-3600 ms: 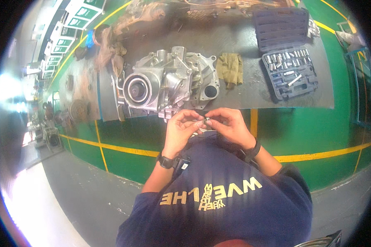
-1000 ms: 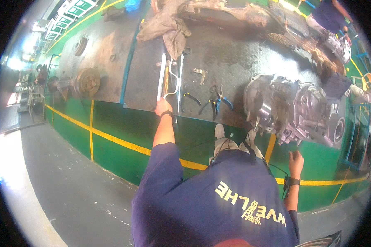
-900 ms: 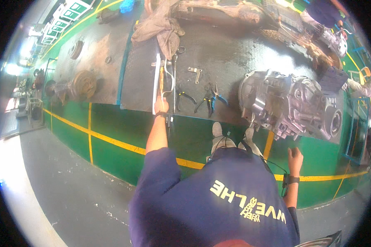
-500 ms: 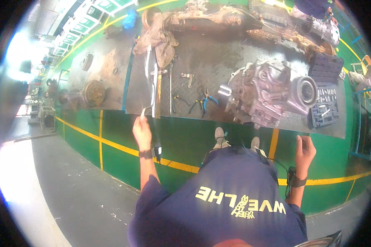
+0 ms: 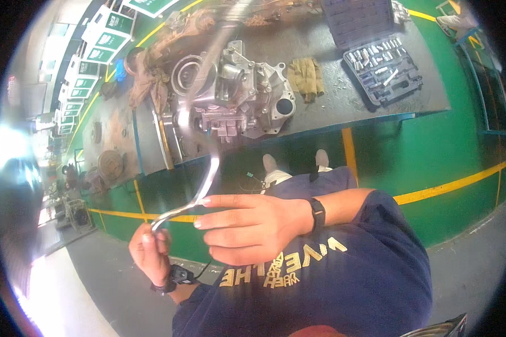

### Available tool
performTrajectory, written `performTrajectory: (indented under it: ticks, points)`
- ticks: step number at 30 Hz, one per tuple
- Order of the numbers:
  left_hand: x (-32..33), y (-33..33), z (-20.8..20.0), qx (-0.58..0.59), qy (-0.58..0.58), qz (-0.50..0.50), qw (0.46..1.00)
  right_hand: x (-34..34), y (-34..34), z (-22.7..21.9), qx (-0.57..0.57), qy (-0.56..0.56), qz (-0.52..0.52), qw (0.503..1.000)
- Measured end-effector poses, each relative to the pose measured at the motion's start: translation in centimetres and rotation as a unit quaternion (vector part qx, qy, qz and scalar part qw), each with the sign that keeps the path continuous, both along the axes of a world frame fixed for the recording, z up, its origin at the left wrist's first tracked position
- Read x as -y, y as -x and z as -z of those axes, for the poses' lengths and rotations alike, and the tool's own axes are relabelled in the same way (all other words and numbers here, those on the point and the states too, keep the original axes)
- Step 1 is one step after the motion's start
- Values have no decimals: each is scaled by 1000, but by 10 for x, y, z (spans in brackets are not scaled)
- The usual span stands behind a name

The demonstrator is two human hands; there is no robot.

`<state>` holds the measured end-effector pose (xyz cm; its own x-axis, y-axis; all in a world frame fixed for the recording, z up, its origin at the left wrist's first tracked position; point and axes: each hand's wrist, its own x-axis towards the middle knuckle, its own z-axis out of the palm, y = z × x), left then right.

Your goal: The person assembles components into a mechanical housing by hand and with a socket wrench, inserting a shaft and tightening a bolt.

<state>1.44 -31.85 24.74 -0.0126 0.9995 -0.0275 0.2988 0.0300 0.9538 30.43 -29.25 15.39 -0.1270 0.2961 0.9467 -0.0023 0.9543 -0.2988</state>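
A long, shiny, silvery bent strip [image 5: 209, 177] runs from my left hand [image 5: 150, 253] up in front of the table, its upper part smeared by motion. The fingers of my left hand curl around its lower end. My right hand [image 5: 239, 227] reaches across my body with its fingers stretched out flat. Its fingertips are at the strip's middle bend; whether they touch it I cannot tell. Behind the strip, a grey metal gearbox [image 5: 247, 90] rests on the dark worktable [image 5: 343, 106], its round opening toward the left.
A folded brown cloth [image 5: 305, 78] lies right of the gearbox. Farther right sits an opened black socket set case [image 5: 385, 70]. Brown rags [image 5: 149, 87] and a round metal part [image 5: 111, 164] are at the left. A blue frame [image 5: 483, 84] stands at the far right.
The strip has come off the table area, close to my body, in my left hand. My right hand has swung left to it. The gearbox's round opening now faces left rather than right.
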Motion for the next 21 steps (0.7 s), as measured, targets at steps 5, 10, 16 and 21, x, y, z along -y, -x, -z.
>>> performTrajectory:
  ticks: [5, 10, 16, 21]
  points:
    - [14, -96, 1, 39, 190, 96, 976, 11, -37, 22, 109, 158, 162, 968]
    - [16, -153, 3, 21, 224, 89, 970, 35, -70, 57, 166, 236, 145, 947]
    - [8, -166, 5, -17, 152, 162, 975, -6, -87, 63, 88, 231, 57, 967]
    - [-50, -206, -20, -159, 23, 172, 972, -57, -112, 42, 40, 356, -30, 933]
